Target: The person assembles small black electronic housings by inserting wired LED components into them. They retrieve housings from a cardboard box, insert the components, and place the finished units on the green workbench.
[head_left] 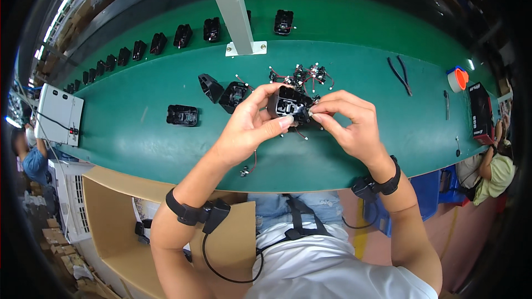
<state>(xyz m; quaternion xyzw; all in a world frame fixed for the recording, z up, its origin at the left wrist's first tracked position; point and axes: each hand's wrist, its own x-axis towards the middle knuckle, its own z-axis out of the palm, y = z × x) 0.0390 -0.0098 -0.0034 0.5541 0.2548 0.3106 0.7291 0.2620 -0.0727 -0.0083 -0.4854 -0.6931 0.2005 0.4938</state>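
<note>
A black plastic housing (289, 104) is held above the green table (138, 127), gripped by the curled fingers of the left hand (249, 124), while a small part at its edge is pinched by the right hand (346, 119). A cluster of small wired parts (303, 75) is seen just beyond the housing, two further black housings (224, 93) lie to its left, and a roll of tape (458, 78) is set well to its right.

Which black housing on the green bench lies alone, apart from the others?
The black housing lying flat left of the hands, with bare green bench around it; the other two sit together nearer the wire pile.
</note>
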